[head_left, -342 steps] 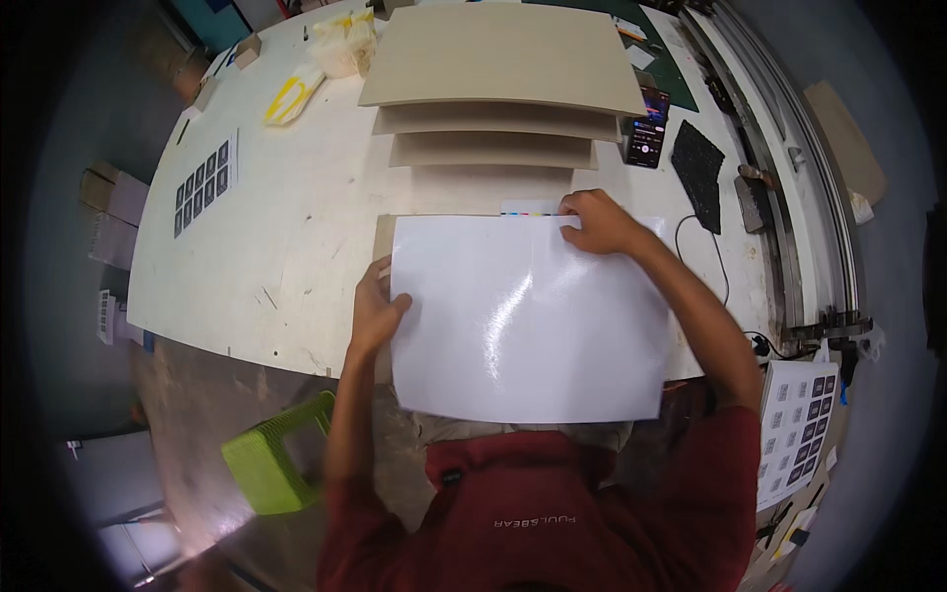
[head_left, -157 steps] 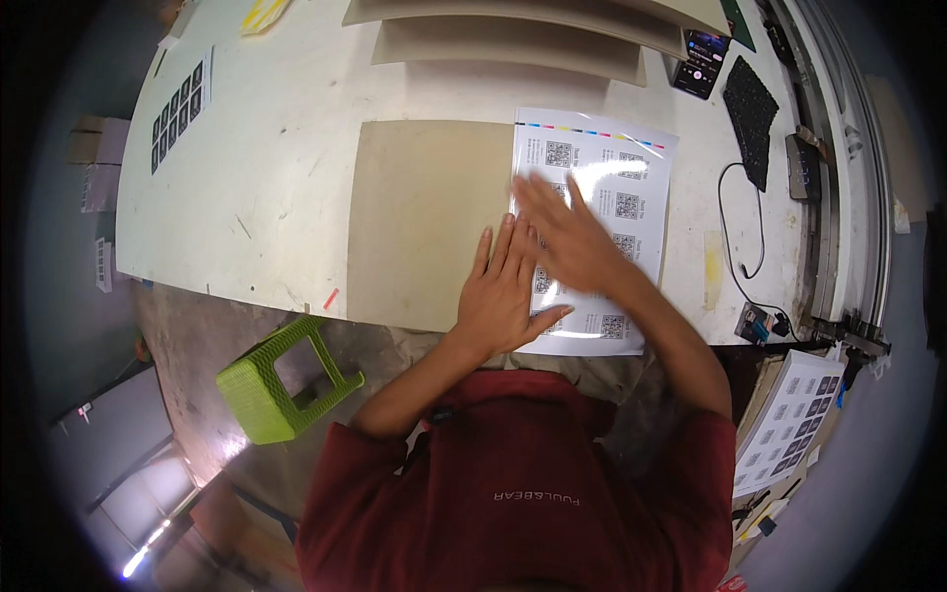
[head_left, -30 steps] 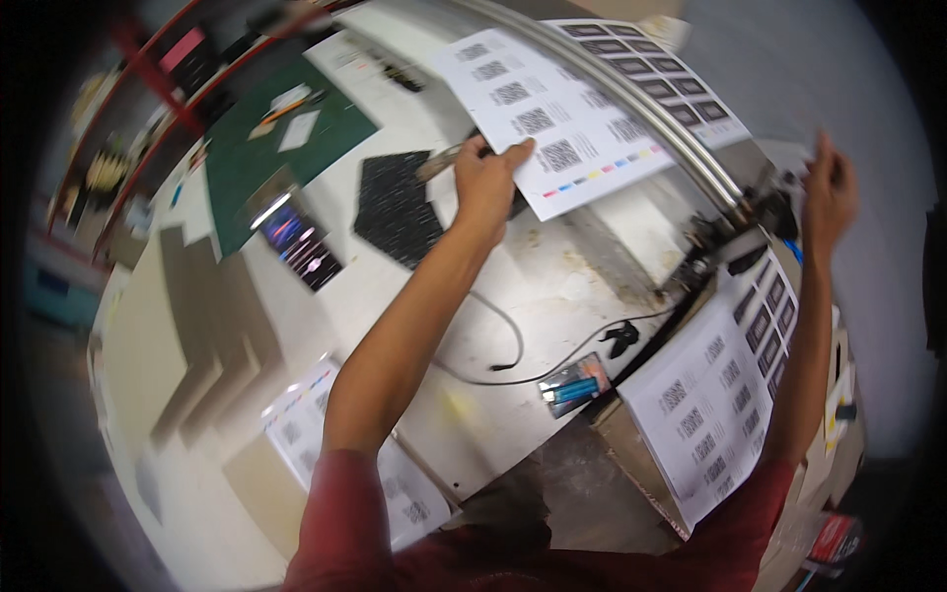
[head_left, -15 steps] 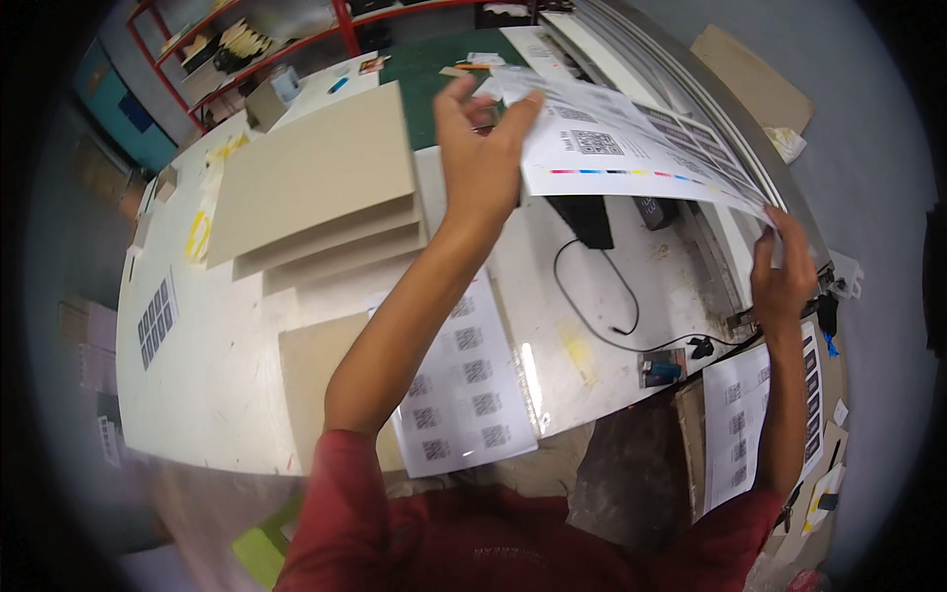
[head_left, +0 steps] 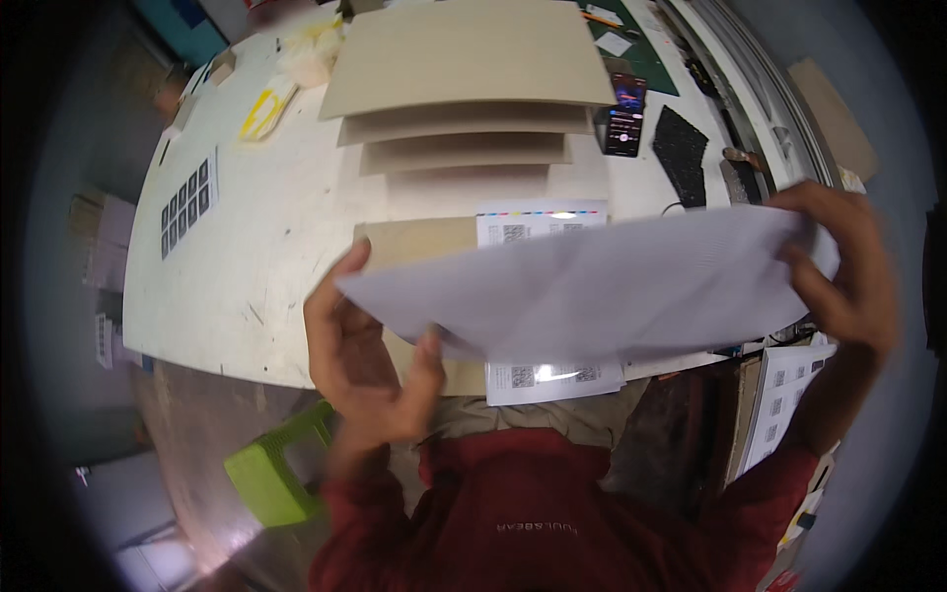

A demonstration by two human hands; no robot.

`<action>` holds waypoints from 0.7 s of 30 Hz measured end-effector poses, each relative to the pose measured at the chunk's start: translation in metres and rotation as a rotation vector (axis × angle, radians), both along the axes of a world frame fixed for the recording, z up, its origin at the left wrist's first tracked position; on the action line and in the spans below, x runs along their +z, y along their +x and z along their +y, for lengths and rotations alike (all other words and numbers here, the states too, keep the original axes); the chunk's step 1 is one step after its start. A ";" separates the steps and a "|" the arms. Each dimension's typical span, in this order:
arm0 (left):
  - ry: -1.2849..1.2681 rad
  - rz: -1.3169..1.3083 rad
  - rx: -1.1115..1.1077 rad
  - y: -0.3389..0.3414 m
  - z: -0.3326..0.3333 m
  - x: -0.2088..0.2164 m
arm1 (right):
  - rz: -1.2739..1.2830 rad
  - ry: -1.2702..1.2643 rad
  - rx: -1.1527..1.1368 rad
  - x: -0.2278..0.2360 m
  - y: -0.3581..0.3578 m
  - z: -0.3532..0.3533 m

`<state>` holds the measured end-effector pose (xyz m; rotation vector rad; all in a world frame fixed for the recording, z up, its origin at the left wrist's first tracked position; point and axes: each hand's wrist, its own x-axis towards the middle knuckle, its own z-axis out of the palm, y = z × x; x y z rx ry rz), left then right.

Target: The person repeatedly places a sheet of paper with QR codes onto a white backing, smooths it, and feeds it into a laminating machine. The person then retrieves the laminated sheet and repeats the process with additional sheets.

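Observation:
A large white paper sheet (head_left: pixel 592 286) is held slantwise above the table's near edge, its plain side showing. My right hand (head_left: pixel 843 266) pinches the sheet's right end between thumb and fingers. At its left end, my left hand (head_left: pixel 370 365) curves around the corner, the thumb by the lower edge and other fingers partly behind the paper. Beneath lies a printed sheet (head_left: pixel 523 209) with square codes and a coloured strip along its top. The raised sheet hides its middle. It rests on a beige board (head_left: pixel 414 237).
Beyond stands a stack of beige boards (head_left: pixel 464 59). A lit phone (head_left: pixel 624 113) and a black angular piece (head_left: pixel 681 148) lie right of it. Printed labels (head_left: pixel 187 207) lie on the white table (head_left: pixel 247 306) at left. More printed sheets (head_left: pixel 779 400) sit by my right arm; a green stool (head_left: pixel 271 474) stands below left.
The sheet has come from the far right toward me, over the printed sheet, and now shows its plain side. Both hands came nearer with it. The view has swung toward the left.

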<state>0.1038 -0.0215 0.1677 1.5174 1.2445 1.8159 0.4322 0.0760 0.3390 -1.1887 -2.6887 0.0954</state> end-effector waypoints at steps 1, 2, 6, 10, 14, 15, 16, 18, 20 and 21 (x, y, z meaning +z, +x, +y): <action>-0.097 -0.017 0.054 -0.016 -0.008 -0.005 | 0.087 -0.072 0.124 -0.031 -0.016 0.027; -0.182 -0.060 0.040 -0.033 -0.002 -0.013 | 0.037 -0.248 0.078 -0.049 -0.036 0.043; -0.597 -0.032 0.016 -0.088 0.055 -0.062 | 0.127 -0.498 0.110 -0.191 -0.068 0.096; -0.771 0.102 0.103 -0.140 0.075 -0.153 | 0.144 -0.338 0.052 -0.293 -0.123 0.110; -0.752 0.097 0.111 -0.149 0.084 -0.168 | 0.232 -0.217 0.049 -0.302 -0.131 0.111; -0.761 0.098 0.114 -0.149 0.088 -0.166 | 0.224 -0.211 0.041 -0.306 -0.131 0.114; -0.757 0.092 0.119 -0.150 0.091 -0.168 | 0.215 -0.204 0.034 -0.312 -0.131 0.119; -0.750 0.081 0.131 -0.152 0.097 -0.176 | 0.183 -0.173 0.025 -0.318 -0.132 0.121; -0.725 0.129 0.155 -0.155 0.099 -0.182 | 0.138 -0.125 0.023 -0.321 -0.134 0.120; -0.715 0.152 0.166 -0.155 0.100 -0.185 | 0.142 -0.121 0.018 -0.321 -0.134 0.119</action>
